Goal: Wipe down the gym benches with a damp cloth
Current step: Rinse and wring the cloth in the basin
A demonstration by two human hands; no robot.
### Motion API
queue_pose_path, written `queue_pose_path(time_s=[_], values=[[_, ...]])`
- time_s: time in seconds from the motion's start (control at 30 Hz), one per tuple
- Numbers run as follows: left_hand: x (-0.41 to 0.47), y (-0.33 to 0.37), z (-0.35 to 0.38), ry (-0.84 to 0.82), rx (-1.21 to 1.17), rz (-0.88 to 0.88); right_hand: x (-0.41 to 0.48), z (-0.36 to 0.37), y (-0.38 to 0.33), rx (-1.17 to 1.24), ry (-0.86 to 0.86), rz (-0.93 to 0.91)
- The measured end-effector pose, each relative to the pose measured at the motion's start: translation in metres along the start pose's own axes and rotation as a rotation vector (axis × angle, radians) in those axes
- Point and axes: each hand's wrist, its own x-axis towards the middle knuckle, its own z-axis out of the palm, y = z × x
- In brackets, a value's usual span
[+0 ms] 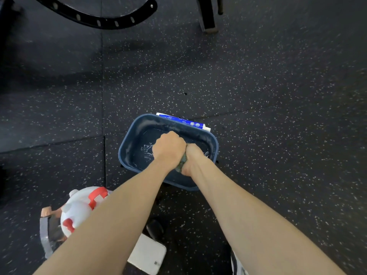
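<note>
A dark blue rectangular basin [129,139] holding water sits on the speckled rubber floor. Above it, my left hand [168,148] and my right hand [193,158] are pressed together, both gripping a wadded dark green cloth [183,163]. Only a small strip of the cloth shows between the fists. No bench pad is in view.
A blue and white tube [182,120] lies behind the basin's far rim. At lower left stands a white and red toy-like figure [79,207], with a white flat object [147,253] beside it. Black equipment, a curved slotted bar [107,19] and a leg [207,18], stands at the top.
</note>
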Motion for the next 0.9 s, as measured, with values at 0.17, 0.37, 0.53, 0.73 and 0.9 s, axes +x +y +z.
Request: queue_pose_path(time_s=[0.17, 0.37, 0.53, 0.73, 0.9], values=[[0.025, -0.008, -0.014, -0.048, 0.345, 0.105, -0.006, 0.004, -0.002, -0.279, 0.060, -0.138], [0.046, -0.031, -0.031, -0.322, 0.516, -0.015, 0.001, -0.001, -0.006, -0.760, 0.189, -0.294], [0.045, -0.038, -0.029, -0.489, 0.537, 0.007, -0.004, -0.017, -0.010, -0.683, 0.067, -0.287], [0.035, -0.031, -0.009, -0.471, 0.516, 0.122, -0.002, -0.022, -0.002, -1.434, 0.146, -0.546], [0.027, -0.030, -0.002, -0.197, 0.459, -0.010, 0.002, -0.024, 0.001, -1.459, 0.328, -0.669]])
